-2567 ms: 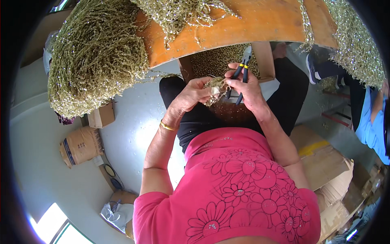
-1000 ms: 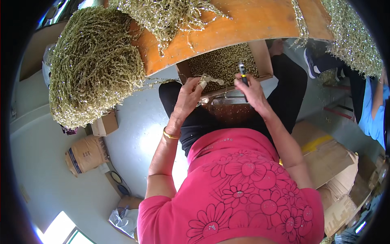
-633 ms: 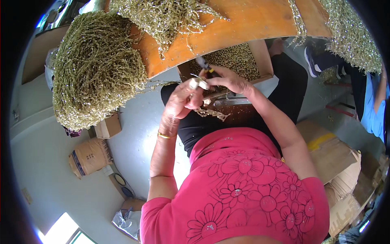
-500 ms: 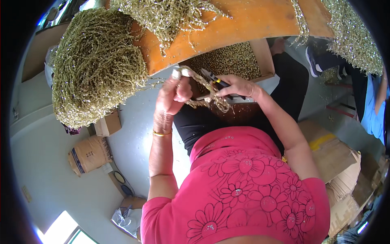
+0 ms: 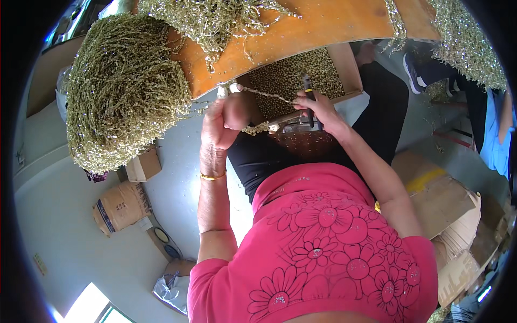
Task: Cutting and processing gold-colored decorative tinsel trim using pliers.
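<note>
The cardboard box (image 5: 344, 67) filled with small gold beads (image 5: 285, 75) sits between the person's knees, its far side beneath the edge of an orange tabletop (image 5: 334, 27). Just left of the box, the left hand (image 5: 223, 118) is raised with its fingers curled, closed on a gold glittery strand (image 5: 266, 94); white wrappings (image 5: 223, 92) cover two of its fingertips. The strand runs across the box's near left part, over the beads, to the fingertips of the other hand. A thicker gold length hangs below the left hand, by the box's near left corner.

The right hand (image 5: 323, 110), at the box's near edge, is clamped around black-handled pliers (image 5: 311, 97) with a yellow band, their head pointing over the beads. Whether the pliers' blades are parted cannot be told.

Left of the box, a large gold bundle (image 5: 126, 97) spills over the tabletop's edge; a smaller gold pile (image 5: 210, 21) lies on the tabletop, beyond the box and to its left. Well right of the box, another gold bundle (image 5: 468, 43) hangs down, with a co-worker's blue garment (image 5: 495, 140) near it.
</note>
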Demonstrator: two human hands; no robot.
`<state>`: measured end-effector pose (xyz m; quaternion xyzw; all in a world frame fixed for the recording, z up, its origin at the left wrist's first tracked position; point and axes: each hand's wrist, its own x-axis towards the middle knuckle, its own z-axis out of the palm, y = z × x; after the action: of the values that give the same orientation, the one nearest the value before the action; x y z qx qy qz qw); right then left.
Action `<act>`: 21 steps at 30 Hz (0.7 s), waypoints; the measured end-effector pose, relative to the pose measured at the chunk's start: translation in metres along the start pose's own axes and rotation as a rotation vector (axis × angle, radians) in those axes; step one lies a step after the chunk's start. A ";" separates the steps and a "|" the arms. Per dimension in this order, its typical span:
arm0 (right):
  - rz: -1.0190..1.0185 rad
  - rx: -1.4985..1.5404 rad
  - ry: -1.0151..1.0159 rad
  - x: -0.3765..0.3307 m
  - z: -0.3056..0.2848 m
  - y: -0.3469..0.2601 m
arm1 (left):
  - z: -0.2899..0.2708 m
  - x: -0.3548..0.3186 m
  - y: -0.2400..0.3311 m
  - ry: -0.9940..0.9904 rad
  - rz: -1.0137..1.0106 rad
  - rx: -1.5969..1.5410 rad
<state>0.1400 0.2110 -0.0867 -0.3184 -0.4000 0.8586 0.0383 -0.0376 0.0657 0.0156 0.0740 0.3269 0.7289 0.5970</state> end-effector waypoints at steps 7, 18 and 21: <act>0.416 0.767 -0.172 -0.006 0.047 0.008 | 0.014 -0.017 -0.015 -0.007 -0.136 0.349; -0.098 0.548 0.088 -0.003 0.021 -0.029 | -0.016 -0.053 -0.049 -0.159 -0.099 -0.045; -0.166 0.325 0.174 -0.012 0.024 -0.034 | -0.006 -0.028 -0.058 -0.035 0.106 -0.180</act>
<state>0.1294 0.2142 -0.0452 -0.3471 -0.2761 0.8750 0.1941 0.0146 0.0424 -0.0137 0.0498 0.2453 0.7845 0.5673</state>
